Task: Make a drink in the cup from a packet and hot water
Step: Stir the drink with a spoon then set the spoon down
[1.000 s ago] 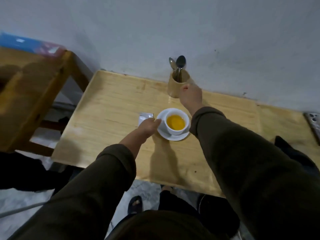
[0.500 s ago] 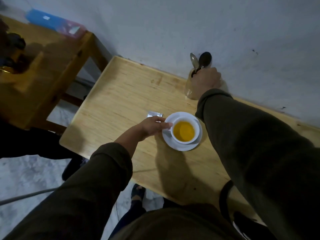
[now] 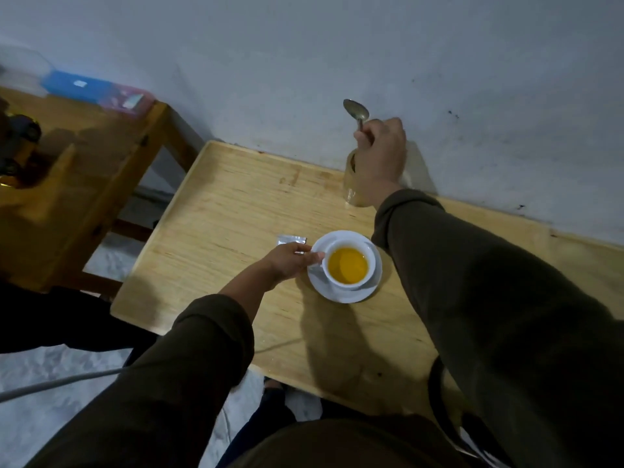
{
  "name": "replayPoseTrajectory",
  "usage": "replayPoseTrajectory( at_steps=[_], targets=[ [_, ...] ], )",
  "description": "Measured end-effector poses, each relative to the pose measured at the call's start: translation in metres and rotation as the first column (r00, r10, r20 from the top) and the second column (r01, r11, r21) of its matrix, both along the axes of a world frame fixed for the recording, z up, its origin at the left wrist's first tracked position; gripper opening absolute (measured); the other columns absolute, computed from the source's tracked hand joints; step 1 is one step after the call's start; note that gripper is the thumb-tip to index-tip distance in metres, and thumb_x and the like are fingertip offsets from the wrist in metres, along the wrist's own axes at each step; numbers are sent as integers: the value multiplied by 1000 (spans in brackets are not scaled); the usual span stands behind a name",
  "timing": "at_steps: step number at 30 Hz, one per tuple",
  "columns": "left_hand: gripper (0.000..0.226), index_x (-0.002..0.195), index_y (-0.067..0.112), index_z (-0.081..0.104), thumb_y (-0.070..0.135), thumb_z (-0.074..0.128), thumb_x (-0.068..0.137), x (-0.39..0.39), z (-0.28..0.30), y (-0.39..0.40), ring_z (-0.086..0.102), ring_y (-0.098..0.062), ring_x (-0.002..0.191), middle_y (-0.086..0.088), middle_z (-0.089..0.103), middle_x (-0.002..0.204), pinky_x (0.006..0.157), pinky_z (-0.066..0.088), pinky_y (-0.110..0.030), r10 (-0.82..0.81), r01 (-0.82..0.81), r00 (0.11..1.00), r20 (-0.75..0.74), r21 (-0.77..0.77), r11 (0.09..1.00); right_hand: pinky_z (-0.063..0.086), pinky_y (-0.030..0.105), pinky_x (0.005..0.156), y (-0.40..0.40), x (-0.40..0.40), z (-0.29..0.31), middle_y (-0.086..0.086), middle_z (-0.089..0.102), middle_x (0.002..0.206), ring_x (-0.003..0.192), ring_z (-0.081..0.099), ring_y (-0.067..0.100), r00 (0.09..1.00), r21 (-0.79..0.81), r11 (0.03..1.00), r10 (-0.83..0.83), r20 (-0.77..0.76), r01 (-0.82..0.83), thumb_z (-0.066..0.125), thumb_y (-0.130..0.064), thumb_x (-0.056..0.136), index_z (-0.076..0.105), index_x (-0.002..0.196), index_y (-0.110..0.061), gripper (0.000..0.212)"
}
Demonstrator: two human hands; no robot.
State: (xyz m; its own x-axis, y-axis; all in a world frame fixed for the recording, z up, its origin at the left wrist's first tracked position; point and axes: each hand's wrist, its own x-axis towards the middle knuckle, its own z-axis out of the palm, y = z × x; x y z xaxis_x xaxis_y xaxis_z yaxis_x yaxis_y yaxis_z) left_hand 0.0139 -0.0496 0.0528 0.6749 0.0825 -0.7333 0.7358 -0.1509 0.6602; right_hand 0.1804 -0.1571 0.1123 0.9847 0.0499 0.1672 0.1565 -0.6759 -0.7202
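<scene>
A white cup [image 3: 366,255] holding orange-yellow liquid stands on a white saucer [image 3: 344,293] in the middle of the light wooden table [image 3: 219,231]. My left hand [image 3: 290,260] grips the cup at its left side, by the handle. A silver packet [image 3: 290,239] lies flat just behind that hand. My right hand [image 3: 380,157] is closed on the handle of a metal spoon [image 3: 356,111], held above the tan holder [image 3: 351,184] by the wall. The hand hides most of the holder.
A darker wooden table [image 3: 84,163] stands to the left, with a blue and pink box [image 3: 98,92] on it. The grey wall [image 3: 439,79] runs right behind the holder. A pale cable [image 3: 50,383] crosses the floor at lower left.
My right hand has lifted one spoon up from the holder; a second spoon seen earlier is out of sight. My left hand stays on the cup. The camera view has shifted.
</scene>
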Motion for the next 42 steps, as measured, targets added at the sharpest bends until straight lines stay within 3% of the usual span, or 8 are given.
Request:
replayPoseTrajectory(
  at_steps=[2, 7, 15, 20, 24, 31, 35, 42],
  targets=[
    [71, 112, 9, 67, 60, 70, 63, 0, -9, 3, 62, -31, 111, -20, 65, 122, 98, 52, -46, -33, 32, 999, 9, 40, 999, 46, 33, 78, -3, -9, 13, 12, 58, 109, 98, 56, 27, 997, 60, 998, -19, 73, 15, 52, -16, 92, 63, 96, -6, 16],
    [65, 129, -3, 54, 44, 63, 85, -2, -12, 1, 56, -38, 119, -29, 51, 136, 92, 48, -43, -58, 54, 997, 52, 78, 996, 34, 28, 67, -12, -52, 39, 11, 66, 96, 83, 56, 22, 995, 78, 994, -82, 64, 77, 46, -15, 95, 60, 99, -8, 16],
    [61, 132, 7, 54, 48, 56, 86, -5, -23, 1, 52, -34, 126, -18, 56, 136, 104, 43, -43, -77, 71, 995, 59, 102, 992, 48, 32, 72, -26, -157, 9, 6, 68, 85, 78, 64, 23, 916, 165, 937, -244, -318, 307, 60, -14, 85, 58, 102, -15, 16],
    [55, 127, 1, 55, 41, 57, 89, -10, -19, 5, 52, -41, 124, -27, 56, 132, 103, 43, -44, -165, 153, 982, 95, 123, 981, 49, 32, 62, -32, -194, -5, 7, 67, 75, 66, 59, 20, 846, 378, 833, -185, -500, 405, 58, -11, 85, 66, 73, -20, 17],
    [50, 124, 6, 60, 40, 57, 88, -10, -16, 10, 58, -36, 117, -18, 63, 127, 97, 46, -39, -240, 206, 961, 139, 222, 953, 45, 24, 58, -33, -210, -6, 3, 67, 70, 63, 59, 13, 847, 484, 777, -117, -519, 404, 58, -2, 84, 68, 87, -10, 13],
    [38, 116, 6, 65, 32, 55, 90, -9, -9, 5, 60, -29, 113, -13, 67, 121, 92, 46, -32, -304, 220, 936, 175, 381, 898, 46, 18, 67, -39, -208, -9, 4, 73, 82, 77, 66, 17, 947, 140, 967, -170, -272, 214, 61, -24, 88, 68, 87, -6, 19],
    [38, 117, 7, 63, 34, 51, 92, -10, -6, 3, 58, -28, 117, -12, 66, 123, 95, 43, -30, -342, 239, 926, 162, 450, 861, 37, 12, 52, -44, -194, -7, 7, 67, 77, 68, 59, 20, 965, -41, 987, -163, -204, 158, 45, -27, 97, 62, 91, -5, 29],
    [29, 107, 9, 61, 31, 47, 95, -11, -4, -4, 58, -27, 117, -12, 66, 123, 96, 41, -29, -361, 239, 920, 155, 507, 828, 38, 23, 65, -54, -180, -19, 10, 67, 88, 77, 59, 21, 990, -243, 970, -40, -136, 5, 48, -14, 91, 60, 95, -12, 13]
  ],
)
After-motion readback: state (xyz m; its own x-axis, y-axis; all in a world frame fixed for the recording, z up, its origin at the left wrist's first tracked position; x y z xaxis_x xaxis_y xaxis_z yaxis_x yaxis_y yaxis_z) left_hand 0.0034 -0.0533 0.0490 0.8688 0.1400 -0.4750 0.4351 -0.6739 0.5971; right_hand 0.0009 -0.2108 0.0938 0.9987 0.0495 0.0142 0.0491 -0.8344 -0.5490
